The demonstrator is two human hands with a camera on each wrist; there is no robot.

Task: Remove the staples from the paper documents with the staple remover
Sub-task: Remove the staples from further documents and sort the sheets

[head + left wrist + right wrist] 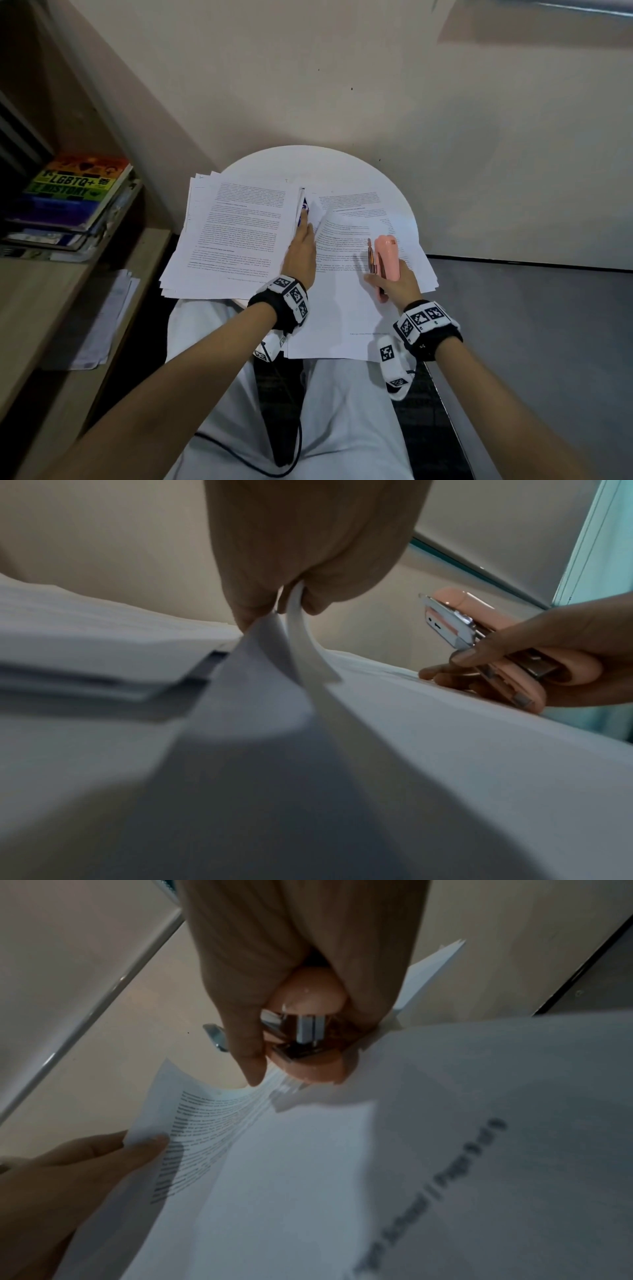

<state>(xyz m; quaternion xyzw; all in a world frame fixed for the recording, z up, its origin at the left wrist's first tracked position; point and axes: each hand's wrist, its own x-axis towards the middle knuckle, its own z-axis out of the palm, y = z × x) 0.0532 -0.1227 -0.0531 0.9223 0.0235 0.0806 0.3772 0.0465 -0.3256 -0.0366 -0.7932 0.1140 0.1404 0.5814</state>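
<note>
A small round white counter (359, 164) sits at the centre of the head view, pushed against a plain cream wall (308, 68); a grey floor (531, 325) fills the lower right of the frame, and a wooden shelf (41, 291) runs down the left edge, carrying a stack of books (73, 198) at mid left and loose sheets (102, 325) below them. Printed paper documents cover most of the counter; one stack (233, 233) lies left of centre, another stack (359, 274) lies right of centre and overhangs the near edge above the person's white-trousered lap. The left hand (301, 257) reaches between the two stacks; in the left wrist view its fingers (250, 607) pinch the lifted corner of the top pages (274, 653), which curl upward off the sheets beneath. The right hand (397, 281) rests on the right stack; its fingers (246, 1053) are curled around a pink staple remover (385, 260), which lies on its side on the paper with its metal parts turned toward the left of the frame; whether the tool touches a staple cannot be told. Both wrists wear black bands with checker-marked white blocks.
</note>
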